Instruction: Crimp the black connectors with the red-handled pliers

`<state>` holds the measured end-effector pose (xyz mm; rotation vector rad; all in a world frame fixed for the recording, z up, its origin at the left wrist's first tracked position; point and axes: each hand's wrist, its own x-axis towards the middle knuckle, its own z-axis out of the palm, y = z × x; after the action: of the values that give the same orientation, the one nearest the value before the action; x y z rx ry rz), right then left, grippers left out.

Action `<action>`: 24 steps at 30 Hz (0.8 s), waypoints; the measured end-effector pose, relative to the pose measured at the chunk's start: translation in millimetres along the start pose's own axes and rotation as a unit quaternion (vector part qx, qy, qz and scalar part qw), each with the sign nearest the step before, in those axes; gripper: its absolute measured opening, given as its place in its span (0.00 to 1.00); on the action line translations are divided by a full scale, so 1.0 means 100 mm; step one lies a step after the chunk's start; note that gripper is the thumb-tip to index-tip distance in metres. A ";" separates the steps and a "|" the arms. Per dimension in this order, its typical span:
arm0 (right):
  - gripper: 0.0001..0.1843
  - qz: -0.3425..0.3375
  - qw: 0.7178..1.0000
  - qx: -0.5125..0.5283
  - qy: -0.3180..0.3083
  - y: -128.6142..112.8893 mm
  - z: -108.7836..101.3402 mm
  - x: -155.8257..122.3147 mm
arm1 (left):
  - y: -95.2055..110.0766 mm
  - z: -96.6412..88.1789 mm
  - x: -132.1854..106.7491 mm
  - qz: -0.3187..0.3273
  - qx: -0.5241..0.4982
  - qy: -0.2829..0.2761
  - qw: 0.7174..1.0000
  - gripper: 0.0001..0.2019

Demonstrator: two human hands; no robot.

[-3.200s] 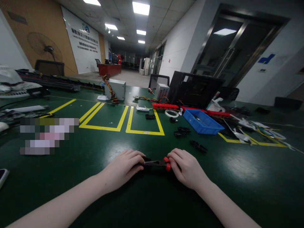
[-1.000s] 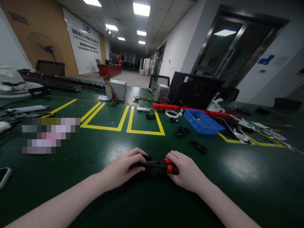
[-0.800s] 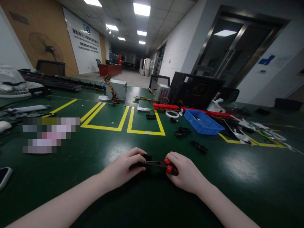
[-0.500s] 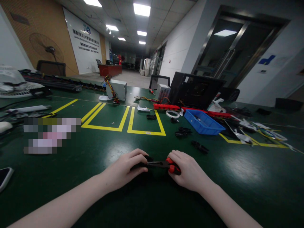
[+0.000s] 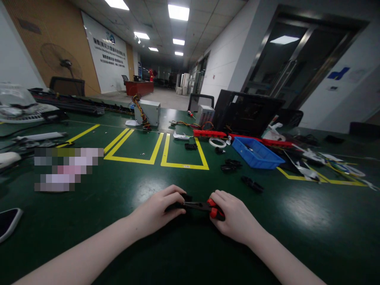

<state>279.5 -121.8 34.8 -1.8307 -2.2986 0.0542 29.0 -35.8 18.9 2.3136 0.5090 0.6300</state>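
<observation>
My right hand (image 5: pixel 233 213) is closed around the red-and-black handles of needle-nose pliers (image 5: pixel 197 205). Their long jaws point left, and the tips reach in at the fingers of my left hand (image 5: pixel 162 208). That hand is curled round a small black part (image 5: pixel 186 196), mostly hidden by the fingers, so I cannot make out its kind. Both hands are low over the green table (image 5: pixel 190 253). Beyond my right hand lie black parts (image 5: pixel 252 184) that look like connectors or clips, with more black pieces (image 5: pixel 230 165) behind them.
A blue bin (image 5: pixel 257 153) stands at the right, near a white cable coil (image 5: pixel 217 143) and a red strip (image 5: pixel 209 133). Farther back are a grey power supply (image 5: pixel 151 113) and a black computer case (image 5: pixel 245 114). A phone (image 5: pixel 9 223) lies at the left edge.
The view has shifted slightly, so the table things sit a little farther right. Both hands and the pliers keep nearly the same pose.
</observation>
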 end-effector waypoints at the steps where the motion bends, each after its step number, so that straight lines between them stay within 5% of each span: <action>1: 0.09 0.000 1.000 -0.001 0.001 0.00 0.00 0.00 | 0.00 0.00 0.00 0.001 0.000 0.000 1.000 0.05; 17: 0.09 -0.015 1.000 -0.008 -0.015 0.06 -0.09 0.01 | 0.06 -0.02 0.00 -0.009 -0.025 -0.022 0.999 0.07; 24: 0.13 -0.038 0.998 -0.036 0.027 0.12 -0.04 0.00 | 0.00 -0.01 -0.01 -0.043 -0.035 -0.024 0.998 0.14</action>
<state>291.8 -119.0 37.5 -1.7530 -2.3592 -0.0904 28.0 -36.2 19.2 2.2232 0.5514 0.5406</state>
